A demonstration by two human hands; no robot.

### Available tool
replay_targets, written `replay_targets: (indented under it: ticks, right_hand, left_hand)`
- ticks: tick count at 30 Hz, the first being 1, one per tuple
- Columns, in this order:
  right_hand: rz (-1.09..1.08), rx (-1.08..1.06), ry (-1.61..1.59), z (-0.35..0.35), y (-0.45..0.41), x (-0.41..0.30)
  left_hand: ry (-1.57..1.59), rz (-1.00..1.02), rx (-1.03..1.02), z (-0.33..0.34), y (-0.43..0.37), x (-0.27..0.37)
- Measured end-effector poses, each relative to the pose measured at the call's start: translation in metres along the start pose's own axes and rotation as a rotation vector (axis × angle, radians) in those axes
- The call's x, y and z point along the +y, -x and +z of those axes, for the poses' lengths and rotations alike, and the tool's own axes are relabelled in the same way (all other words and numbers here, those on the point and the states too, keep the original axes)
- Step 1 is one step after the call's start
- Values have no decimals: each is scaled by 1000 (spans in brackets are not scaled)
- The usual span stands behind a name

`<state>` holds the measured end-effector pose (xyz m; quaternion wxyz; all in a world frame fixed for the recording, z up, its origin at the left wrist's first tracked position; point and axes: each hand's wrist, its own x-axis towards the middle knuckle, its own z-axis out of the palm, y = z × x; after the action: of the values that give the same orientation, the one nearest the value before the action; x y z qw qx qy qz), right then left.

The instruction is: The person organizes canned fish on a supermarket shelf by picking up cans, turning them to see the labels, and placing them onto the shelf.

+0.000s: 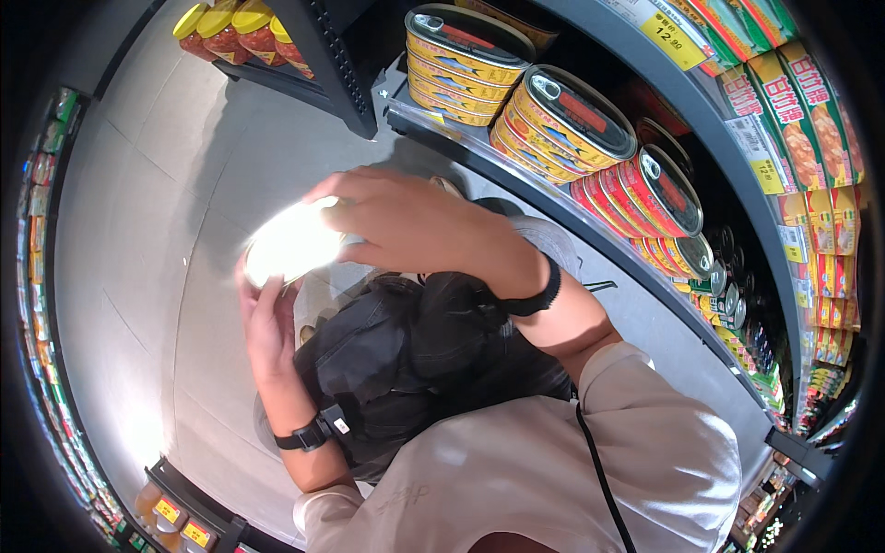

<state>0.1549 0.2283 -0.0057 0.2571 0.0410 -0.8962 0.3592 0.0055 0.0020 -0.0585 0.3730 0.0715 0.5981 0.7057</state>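
Observation:
A rounded, can-like tin [294, 243] is held up over the floor in front of my crouched legs. Glare bleaches its top white, so its label and details are hidden. My left hand [269, 314] grips its near left end, thumb on the rim. From the right, my right hand [394, 221] grips the other end with its fingers spread over the edge. To the right, the low shelf carries stacks of oval fish tins with ring-pull lids: a yellow stack [467, 66], a second yellow stack [560, 128] and a red stack [646, 193].
Red-filled jars with yellow lids [231, 31] stand on a rack at the top left. A dark shelf upright [339, 76] rises beside them. Above the tins runs a shelf edge with price tags [757, 148] and boxed goods [809, 124]. More shelving [41, 228] lines the far left.

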Motion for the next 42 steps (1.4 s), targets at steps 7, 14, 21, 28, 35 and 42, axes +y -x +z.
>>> replay_targets:
  ticks: [7,14,21,28,35,42]
  right_hand:
    - [307,-90,216,-103,32,-82]
    - [611,230,896,-166,125,-88]
    - [994,180,671,-211,196,-49]
    - [1094,210,644,-210,184,-52]
    - [683,198,904,-181,149,-87]
    - [310,-212,207,-100,75,-133]
  left_hand:
    - [-11,-126,-54,8,-9,-8]
    - [6,-116,-107,14,-1,-8]
    - [48,-54,-334,27,2,-9]
    - [97,44,-509,22,5,-7]
    - [110,52,-565,25,15,-1]
    - [112,186,-642,21,28,3]
